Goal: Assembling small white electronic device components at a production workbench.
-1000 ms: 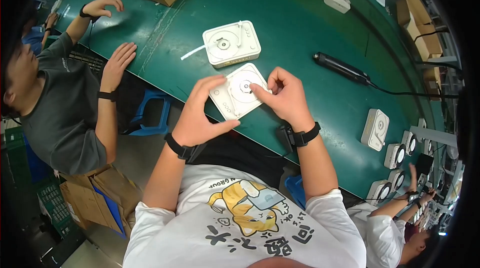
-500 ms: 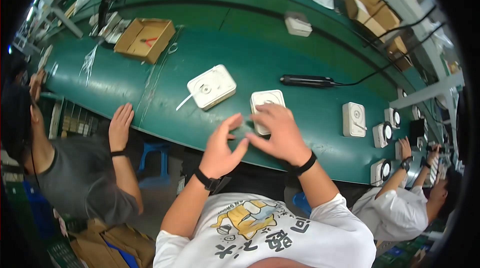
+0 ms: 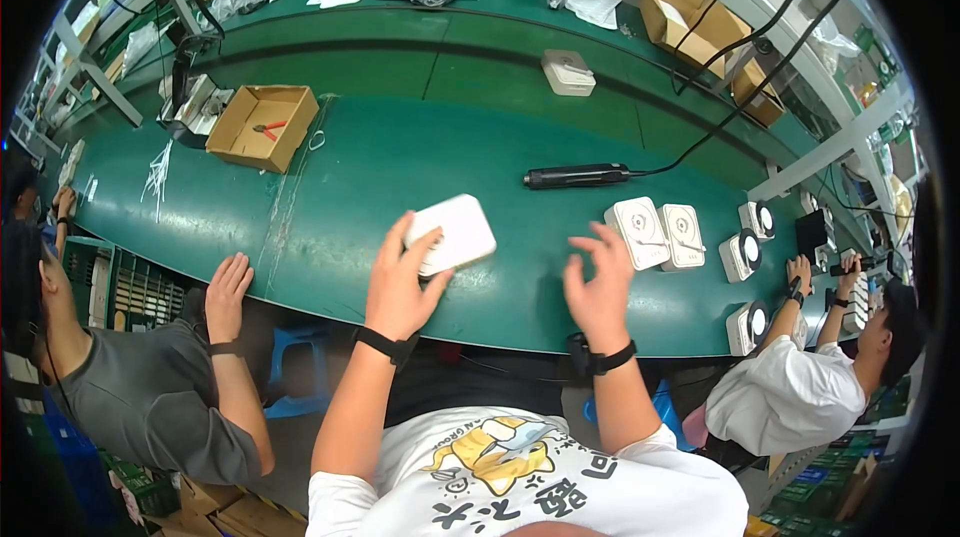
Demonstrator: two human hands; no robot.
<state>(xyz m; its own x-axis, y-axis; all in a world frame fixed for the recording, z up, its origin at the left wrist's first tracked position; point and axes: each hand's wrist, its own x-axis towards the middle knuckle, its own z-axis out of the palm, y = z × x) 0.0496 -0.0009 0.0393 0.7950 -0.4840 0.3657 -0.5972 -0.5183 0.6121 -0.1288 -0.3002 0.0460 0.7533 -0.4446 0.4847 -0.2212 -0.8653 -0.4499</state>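
The left hand (image 3: 396, 289) grips the white box (image 3: 464, 227); the right hand (image 3: 604, 287), spread, empty, hangs toward the box's four o'clock.

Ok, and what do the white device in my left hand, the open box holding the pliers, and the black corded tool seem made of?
White device: probably hard plastic, satin, judging by smooth, even surfaces and rounded corners. Open box: likely cardboard, matte, from its brown colour and thin walls. Black corded tool: perhaps plastic, slightly glossy from its faint sheen; metal can't be excluded.
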